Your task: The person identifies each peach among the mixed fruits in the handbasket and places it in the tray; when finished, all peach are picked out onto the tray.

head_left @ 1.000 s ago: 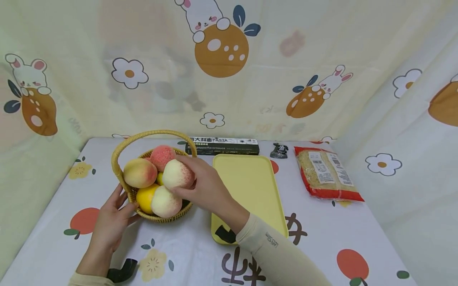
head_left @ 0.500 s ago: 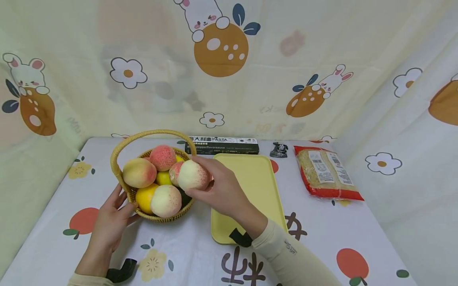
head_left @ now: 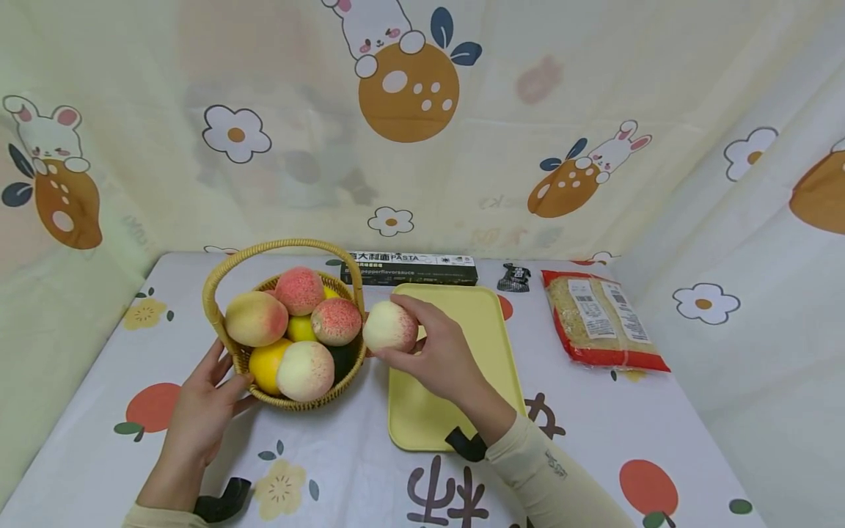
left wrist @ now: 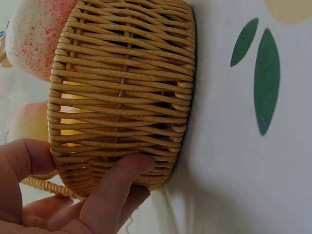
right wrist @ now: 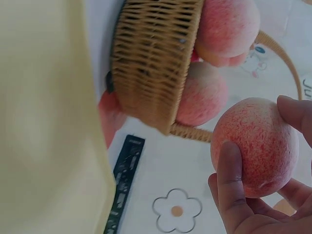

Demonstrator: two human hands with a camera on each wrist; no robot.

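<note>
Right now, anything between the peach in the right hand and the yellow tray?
Nothing visible. In the head view, the right hand holds the peach overlapping the left edge of the yellow tray; the basket stands left, out of that path.

A black pasta box [head_left: 409, 271] lies near the centre of the head view, a small black packet [head_left: 514, 279] and a red-edged bag [head_left: 561, 312] farther right; a rabbit-print curtain [head_left: 297, 198] fills the upper frame.

Fruit [head_left: 302, 328] in the basket [head_left: 304, 404], left — tray [head_left: 485, 334] at its right — pasta box [head_left: 409, 273] behind, bag [head_left: 604, 323] far right
</note>
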